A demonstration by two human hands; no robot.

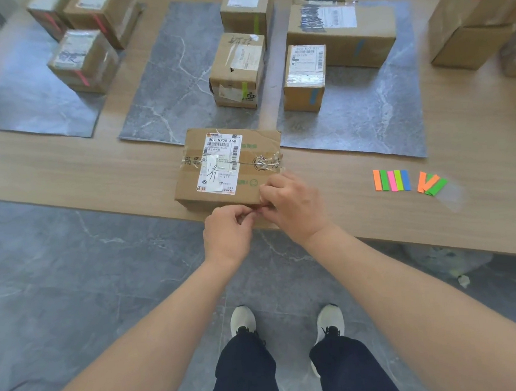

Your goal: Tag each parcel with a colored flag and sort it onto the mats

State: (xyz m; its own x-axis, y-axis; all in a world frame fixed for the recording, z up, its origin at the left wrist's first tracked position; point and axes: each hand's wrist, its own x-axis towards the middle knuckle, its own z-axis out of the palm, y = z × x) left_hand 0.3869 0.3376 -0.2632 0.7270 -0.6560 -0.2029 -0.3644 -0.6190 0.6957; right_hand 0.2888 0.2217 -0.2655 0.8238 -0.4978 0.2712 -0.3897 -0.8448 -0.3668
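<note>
Shows left hand [228, 232] and right hand [294, 206] together, fingertips pinching a small flag [259, 208] (mostly hidden) at the near edge of the parcel [227, 167], on the table [66, 178] before the middle mat [164, 95]. Looks stiff, probably light; suits gripping by both sides.

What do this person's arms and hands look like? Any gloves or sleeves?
No gloves: the left hand and right hand are bare, with no ring, watch or bracelet in view. The left forearm and right forearm show no sleeve. Below are dark trousers and white shoes with black laces.
</note>
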